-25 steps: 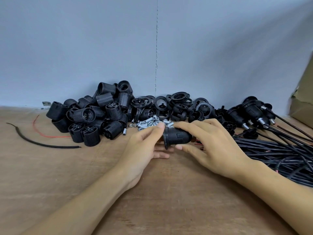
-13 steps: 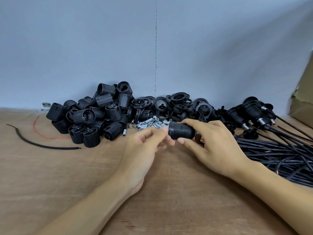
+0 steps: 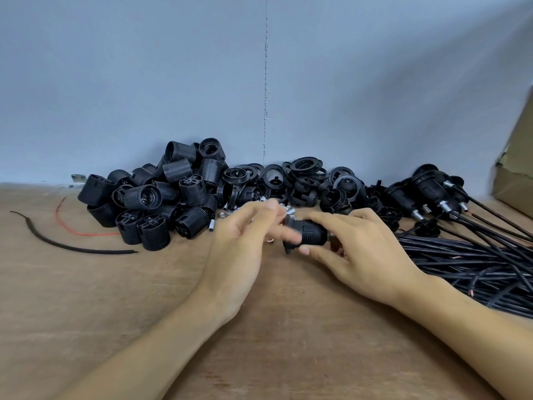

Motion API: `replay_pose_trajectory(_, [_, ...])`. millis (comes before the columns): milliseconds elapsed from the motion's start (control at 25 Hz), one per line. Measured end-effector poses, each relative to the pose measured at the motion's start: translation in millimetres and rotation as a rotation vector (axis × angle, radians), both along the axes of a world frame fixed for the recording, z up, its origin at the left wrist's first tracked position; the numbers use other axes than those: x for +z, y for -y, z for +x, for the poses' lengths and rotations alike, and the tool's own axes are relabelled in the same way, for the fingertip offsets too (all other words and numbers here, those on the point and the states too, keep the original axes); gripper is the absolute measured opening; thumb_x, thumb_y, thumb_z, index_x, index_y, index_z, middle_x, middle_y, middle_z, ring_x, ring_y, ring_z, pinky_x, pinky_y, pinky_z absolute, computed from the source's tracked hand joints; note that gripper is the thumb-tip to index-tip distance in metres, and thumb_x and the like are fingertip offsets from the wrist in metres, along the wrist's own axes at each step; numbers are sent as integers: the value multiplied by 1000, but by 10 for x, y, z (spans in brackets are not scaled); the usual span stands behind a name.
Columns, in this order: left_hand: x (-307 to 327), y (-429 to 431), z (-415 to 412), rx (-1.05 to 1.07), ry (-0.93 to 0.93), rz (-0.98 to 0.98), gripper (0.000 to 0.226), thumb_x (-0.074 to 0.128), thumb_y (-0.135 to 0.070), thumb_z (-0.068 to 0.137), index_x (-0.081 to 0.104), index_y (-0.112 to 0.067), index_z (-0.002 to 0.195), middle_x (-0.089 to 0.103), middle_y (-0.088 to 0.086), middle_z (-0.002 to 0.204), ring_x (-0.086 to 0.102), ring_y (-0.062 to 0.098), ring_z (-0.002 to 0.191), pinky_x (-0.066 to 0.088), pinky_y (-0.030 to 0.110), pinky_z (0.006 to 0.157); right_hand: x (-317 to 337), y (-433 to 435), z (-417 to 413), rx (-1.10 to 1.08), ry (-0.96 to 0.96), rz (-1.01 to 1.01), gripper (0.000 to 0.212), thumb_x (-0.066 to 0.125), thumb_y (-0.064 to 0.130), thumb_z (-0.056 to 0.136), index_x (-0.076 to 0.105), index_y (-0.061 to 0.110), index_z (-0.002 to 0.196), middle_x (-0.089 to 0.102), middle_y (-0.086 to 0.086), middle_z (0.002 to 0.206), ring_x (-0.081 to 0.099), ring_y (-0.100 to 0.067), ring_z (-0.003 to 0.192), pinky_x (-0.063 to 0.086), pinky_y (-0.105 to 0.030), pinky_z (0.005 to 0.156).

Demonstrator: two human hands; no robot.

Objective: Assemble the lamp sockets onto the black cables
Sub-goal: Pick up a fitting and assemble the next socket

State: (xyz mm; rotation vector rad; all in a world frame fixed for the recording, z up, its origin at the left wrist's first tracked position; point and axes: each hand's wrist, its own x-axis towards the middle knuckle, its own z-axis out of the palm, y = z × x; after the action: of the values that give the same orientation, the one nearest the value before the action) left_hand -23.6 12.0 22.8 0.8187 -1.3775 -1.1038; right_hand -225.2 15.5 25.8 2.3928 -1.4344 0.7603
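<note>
Thumb and fingers of the right hand (image 3: 366, 249) were curled round a black lamp socket (image 3: 313, 236), which was held on its side over the wooden table (image 3: 86, 298), near the middle of the view. The thumb was placed under the socket and the other fingers over its top, so the grip was closed on it. The left hand (image 3: 239, 249) was raised just beside the left end of the socket, with the thumb up and the fingers reaching toward that end. The fingertips were blurred, so it could not be told whether they touched the socket or pinched anything. Behind the hands, along the grey wall (image 3: 173, 82), a pile of ribbed socket bodies (image 3: 161, 203) was heaped at the left, and a pile of black rings (image 3: 305, 180) was laid beside it at the right. Between these piles and the left hand, small silver metal parts (image 3: 227, 212) were scattered on the table. At the far right, several finished sockets (image 3: 427, 192) were seen fitted on black cables (image 3: 467, 261), and the cables were gathered in a thick bundle just beside the right wrist. A loose piece of black cable (image 3: 72, 246) and a thin red wire (image 3: 78, 230) were seen lying at the far left, well apart from the hands. A cardboard box (image 3: 516, 174) was partly seen at the right edge.
</note>
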Motion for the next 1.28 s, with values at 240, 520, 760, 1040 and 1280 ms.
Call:
replay_pose_trajectory(240, [-97,33,-5,105,45,101,38,57,-35,102,71,-17,72,69,9,60,75,23,78,51,24,70,47,-28,41,-60,88,-125,44,68,43,91,60,28,131,64,10,101,55,-9,80,43,-29,79])
replay_pose_trajectory(520, [-81,27,-64,11,137,146,36,45,-42,105,64,-15,92,75,12,71,74,22,70,47,31,68,197,7,145,-99,-147,-483,29,72,24,91,71,18,119,69,-4,101,63,-30,82,45,-39,66])
replay_pose_trajectory(760, [-114,64,-66,5,157,181,42,38,-41,108,66,-11,96,75,12,73,75,24,69,46,30,68,406,91,291,-271,-275,-504,32,73,17,84,67,20,116,66,-1,92,56,-27,78,30,-34,69])
replay_pose_trajectory(1040, [-156,68,-68,-2,242,126,48,36,-43,108,71,-15,91,76,6,74,74,17,70,46,26,68,594,360,-48,-657,-80,-278,44,44,46,104,48,9,128,59,-12,109,58,-36,96,28,-39,72])
replay_pose_trajectory(1280, [-167,64,-88,10,237,108,46,38,-39,107,71,-13,88,76,7,73,73,15,67,46,11,59,463,652,-804,-841,290,-114,43,48,25,105,42,-2,138,44,-28,130,45,-46,117,40,-52,89])
